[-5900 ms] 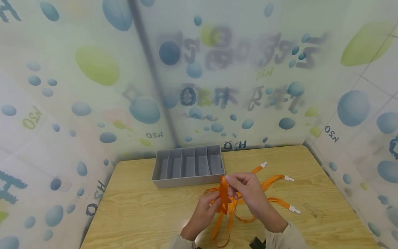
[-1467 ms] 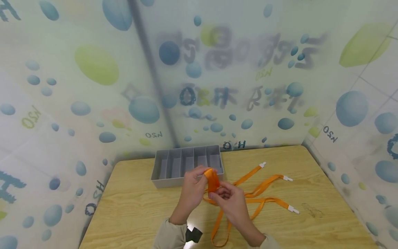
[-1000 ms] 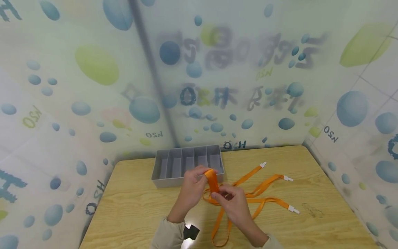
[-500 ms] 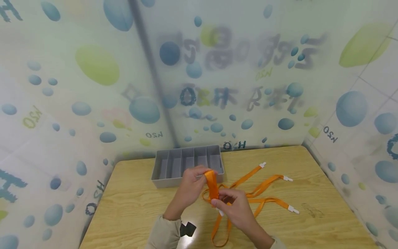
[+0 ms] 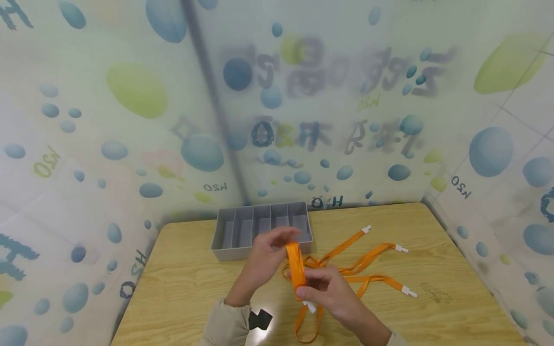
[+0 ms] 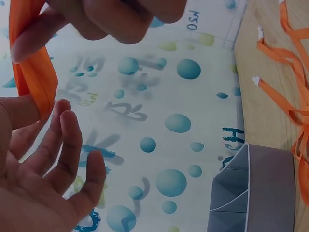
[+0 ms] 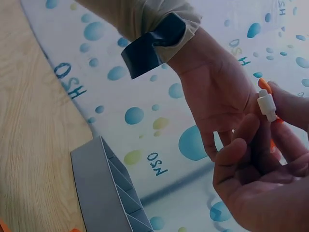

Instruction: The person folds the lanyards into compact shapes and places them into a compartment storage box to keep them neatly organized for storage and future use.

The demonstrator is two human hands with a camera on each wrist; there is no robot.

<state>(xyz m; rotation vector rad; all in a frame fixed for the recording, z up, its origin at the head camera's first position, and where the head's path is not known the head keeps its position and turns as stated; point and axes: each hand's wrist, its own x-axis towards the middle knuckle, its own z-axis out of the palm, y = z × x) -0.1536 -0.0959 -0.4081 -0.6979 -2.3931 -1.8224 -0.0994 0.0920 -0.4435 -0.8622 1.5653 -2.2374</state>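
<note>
A folded orange lanyard (image 5: 295,264) hangs upright between my two hands, over the table's middle. At its top, my left hand (image 5: 265,257) has the thumb inside the loop, and the left wrist view shows its other fingers spread loosely off the strap (image 6: 42,79). Lower down, my right hand (image 5: 337,295) pinches the folded strap between thumb and fingers. A white plastic clip (image 5: 309,306) sticks out below that pinch; the right wrist view shows the clip (image 7: 266,104) beside the right thumb.
Behind my hands stands a grey tray (image 5: 259,253) with several compartments, partly covered by the left hand. More orange lanyards (image 5: 373,253) lie tangled on the wooden table (image 5: 186,293), white clips fanned out to the right. A patterned wall (image 5: 277,110) closes off the back.
Since the earliest frame, my left hand has gone up to the strap's top and my right hand down to its lower end. Lately the left fingers lifted off the strap and the white clip appeared.
</note>
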